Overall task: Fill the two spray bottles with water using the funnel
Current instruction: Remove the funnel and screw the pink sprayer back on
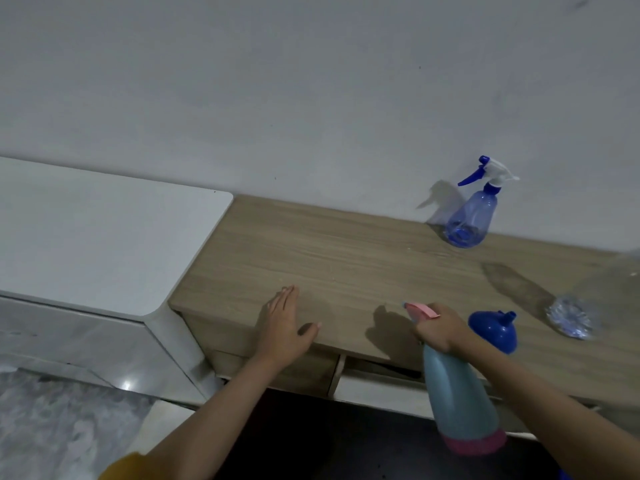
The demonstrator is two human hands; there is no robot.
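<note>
Head view looks down on a wood-grain tabletop [346, 251] set against a plain wall, with a smooth white cabinet [104, 237] butting its left end. Off the front edge, the right hand [440, 329] grips the neck of a pale blue spray bottle [460, 393] with a pink base. Flat on the wood lies the left hand [282, 323], fingers straight. A clear blue spray bottle [471, 216] stands by the wall. A glossy blue funnel [493, 330] sits mouth-down just beside the right wrist. A crinkled clear shape [571, 318] blurs at the right.
</note>
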